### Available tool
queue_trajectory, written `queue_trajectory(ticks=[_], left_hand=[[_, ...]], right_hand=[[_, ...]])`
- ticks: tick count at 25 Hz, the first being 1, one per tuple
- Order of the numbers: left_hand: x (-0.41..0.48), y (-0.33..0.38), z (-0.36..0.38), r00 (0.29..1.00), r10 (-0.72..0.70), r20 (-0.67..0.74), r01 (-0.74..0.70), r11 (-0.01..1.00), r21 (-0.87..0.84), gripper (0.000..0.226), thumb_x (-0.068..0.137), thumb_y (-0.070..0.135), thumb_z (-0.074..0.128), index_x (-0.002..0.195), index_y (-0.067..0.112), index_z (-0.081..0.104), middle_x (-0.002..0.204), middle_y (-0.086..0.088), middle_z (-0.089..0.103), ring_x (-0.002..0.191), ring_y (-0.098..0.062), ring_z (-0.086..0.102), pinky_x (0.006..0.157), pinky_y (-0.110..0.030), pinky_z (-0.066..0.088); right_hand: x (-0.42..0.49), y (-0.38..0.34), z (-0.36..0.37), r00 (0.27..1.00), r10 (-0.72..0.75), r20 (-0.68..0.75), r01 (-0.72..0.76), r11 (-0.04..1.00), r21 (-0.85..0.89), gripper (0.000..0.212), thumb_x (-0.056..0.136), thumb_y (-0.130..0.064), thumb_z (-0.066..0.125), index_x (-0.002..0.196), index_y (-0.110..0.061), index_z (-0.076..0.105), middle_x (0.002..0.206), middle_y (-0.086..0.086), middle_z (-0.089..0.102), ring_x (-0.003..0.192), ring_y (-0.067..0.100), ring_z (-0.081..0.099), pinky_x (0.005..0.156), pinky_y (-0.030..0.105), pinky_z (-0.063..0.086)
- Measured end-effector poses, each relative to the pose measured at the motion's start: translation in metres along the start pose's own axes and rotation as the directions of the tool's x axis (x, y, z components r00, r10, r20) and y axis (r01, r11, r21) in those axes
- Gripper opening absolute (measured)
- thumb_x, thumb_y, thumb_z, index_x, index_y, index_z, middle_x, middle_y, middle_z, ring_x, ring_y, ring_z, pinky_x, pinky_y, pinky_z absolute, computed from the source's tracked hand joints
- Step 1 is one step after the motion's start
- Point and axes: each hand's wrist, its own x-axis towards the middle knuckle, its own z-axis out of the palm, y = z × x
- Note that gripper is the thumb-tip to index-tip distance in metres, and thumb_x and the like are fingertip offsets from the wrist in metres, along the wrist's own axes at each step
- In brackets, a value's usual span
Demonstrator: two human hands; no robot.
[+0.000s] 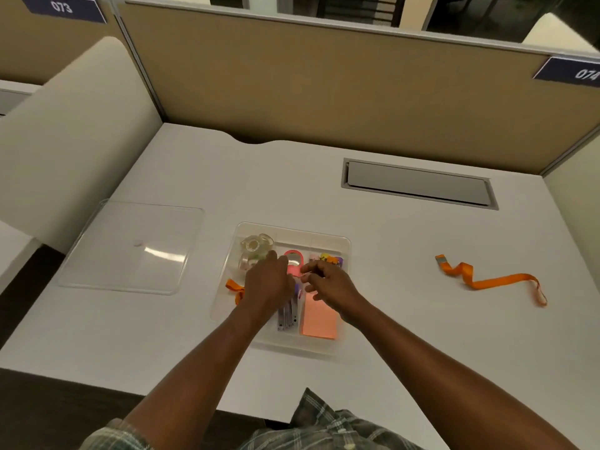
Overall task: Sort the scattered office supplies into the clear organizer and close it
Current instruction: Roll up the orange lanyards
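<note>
Left fingers [272, 257]: bent downward into the middle of the clear organizer [344, 243], back of the left hand [268, 282] facing up. Whether they grip anything cannot be told, as the hand hides its own tips.
Right fingers [311, 267]: curled, tips drawn toward the thumb as in a pinch, just beside the left fingers. What lies between them, if anything, is too small to tell.
Right hand [331, 284]: hovers over the organizer's right half.
Organizer: directly under both sets of fingers, open-topped, resting on the white desk [406, 336].
Lid [130, 248]: flat on the desk, well to the left of the left fingers, apart from the organizer.
Tape rolls [256, 245]: in the compartment just beyond the left fingers.
Pink item [293, 258]: between the two sets of fingertips, a little beyond them; its kind is unclear.
Coloured clips [331, 259]: in the compartment just beyond the right fingers.
Orange sticky notes [319, 321]: in the organizer, nearer the person than the right fingers, partly under the right wrist.
Purple strips [287, 316]: beside the notes, between the two wrists.
Short orange strap [235, 289]: at the organizer's left wall, just left of the left hand.
Orange lanyard [493, 282]: loose on the desk, well to the right of the right fingers.
</note>
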Motion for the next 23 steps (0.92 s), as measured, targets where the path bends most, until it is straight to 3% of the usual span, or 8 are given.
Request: queue_trajectory(ticks=[3, 7, 11, 16, 18, 20, 23], left_hand=[[0.004, 0.04, 0.007, 0.993, 0.117, 0.003, -0.117, 0.993, -0.028, 0.03, 0.09, 0.034, 0.057, 0.114, 0.017, 0.063, 0.109, -0.004, 0.06, 0.093, -0.025, 0.063, 0.065, -0.031, 0.044], [0.004, 0.098, 0.027, 0.966, 0.254, 0.051, -0.251, 0.966, -0.07, 0.035, 0.091, 0.04, 0.058, 0.119, 0.018, 0.063, 0.115, -0.003, 0.062, 0.102, -0.022, 0.061, 0.077, -0.033, 0.048], [0.003, 0.145, 0.05, 0.919, 0.364, 0.152, -0.36, 0.932, -0.055, 0.039, 0.092, 0.044, 0.057, 0.121, 0.018, 0.063, 0.118, -0.003, 0.06, 0.105, -0.022, 0.058, 0.082, -0.036, 0.05], [-0.002, 0.173, 0.072, 0.891, 0.371, 0.263, -0.379, 0.925, -0.022, 0.038, 0.093, 0.044, 0.056, 0.12, 0.019, 0.061, 0.118, -0.001, 0.056, 0.107, -0.02, 0.055, 0.08, -0.032, 0.047], [-0.004, 0.177, 0.078, 0.89, 0.356, 0.286, -0.369, 0.93, -0.012, 0.038, 0.093, 0.045, 0.056, 0.12, 0.019, 0.06, 0.118, 0.0, 0.055, 0.106, -0.019, 0.055, 0.078, -0.03, 0.045], [-0.005, 0.181, 0.082, 0.89, 0.344, 0.298, -0.359, 0.933, -0.007, 0.037, 0.092, 0.046, 0.056, 0.119, 0.02, 0.06, 0.117, 0.0, 0.055, 0.107, -0.018, 0.054, 0.078, -0.029, 0.044], [-0.004, 0.192, 0.081, 0.893, 0.344, 0.291, -0.354, 0.935, -0.018, 0.036, 0.092, 0.046, 0.057, 0.118, 0.022, 0.061, 0.115, 0.002, 0.056, 0.107, -0.017, 0.054, 0.079, -0.029, 0.045]], right_hand=[[-0.008, 0.015, -0.035, 0.998, 0.021, -0.065, -0.018, 0.999, 0.035, 0.022, 0.091, -0.019, 0.058, 0.109, -0.021, 0.07, 0.099, -0.002, 0.073, 0.087, 0.018, 0.071, 0.077, 0.035, 0.057], [-0.018, 0.049, -0.091, 0.987, 0.017, -0.16, -0.019, 1.0, -0.012, 0.019, 0.091, -0.022, 0.057, 0.104, -0.022, 0.071, 0.095, -0.007, 0.074, 0.085, 0.013, 0.07, 0.081, 0.034, 0.055], [-0.02, 0.1, -0.157, 0.956, -0.029, -0.293, -0.054, 0.961, -0.271, 0.017, 0.093, -0.023, 0.058, 0.104, -0.018, 0.071, 0.103, -0.007, 0.071, 0.096, 0.011, 0.064, 0.083, 0.024, 0.046], [-0.017, 0.162, -0.24, 0.861, -0.079, -0.502, -0.234, 0.815, -0.53, 0.031, 0.089, -0.023, 0.065, 0.119, -0.016, 0.065, 0.132, 0.015, 0.051, 0.119, 0.035, 0.052, 0.09, 0.042, 0.047], [-0.018, 0.172, -0.265, 0.88, -0.018, -0.476, -0.32, 0.718, -0.619, 0.043, 0.092, -0.027, 0.061, 0.134, -0.023, 0.058, 0.145, 0.016, 0.041, 0.128, 0.036, 0.044, 0.098, 0.043, 0.043], [-0.013, 0.18, -0.284, 0.91, 0.058, -0.411, -0.346, 0.655, -0.672, 0.048, 0.093, -0.03, 0.057, 0.141, -0.028, 0.052, 0.142, 0.011, 0.046, 0.129, 0.033, 0.045, 0.101, 0.042, 0.042], [-0.006, 0.182, -0.296, 0.923, 0.013, -0.384, -0.276, 0.72, -0.637, 0.04, 0.091, -0.026, 0.06, 0.13, -0.018, 0.063, 0.123, 0.008, 0.065, 0.117, 0.03, 0.058, 0.095, 0.038, 0.046]])
